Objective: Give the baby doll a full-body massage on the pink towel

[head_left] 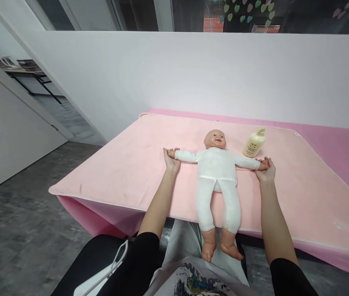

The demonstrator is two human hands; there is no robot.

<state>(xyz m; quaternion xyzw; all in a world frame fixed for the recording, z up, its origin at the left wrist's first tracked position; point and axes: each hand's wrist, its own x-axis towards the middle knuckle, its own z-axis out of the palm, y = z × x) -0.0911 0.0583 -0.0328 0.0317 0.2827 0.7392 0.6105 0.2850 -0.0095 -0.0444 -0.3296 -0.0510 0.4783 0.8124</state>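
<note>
A baby doll [216, 166] with a white cloth body lies face up on a pale pink blanket [115, 164]. Its arms are stretched out to both sides, and its feet hang past the table's front edge. My left hand [171, 159] is closed around the doll's hand on the left. On the other side, my right hand [266, 169] grips the doll's other hand. A pale yellow pump bottle [253, 143] stands on the blanket, just behind the doll's arm on the right and close to my right hand.
A darker pink cloth [340, 152] covers the table under the blanket. Behind it rises a white wall [193, 74] with glass above. At the left are a white door [11, 131] and grey floor [33, 222]. A white object with a cord [100, 279] lies beside my left thigh.
</note>
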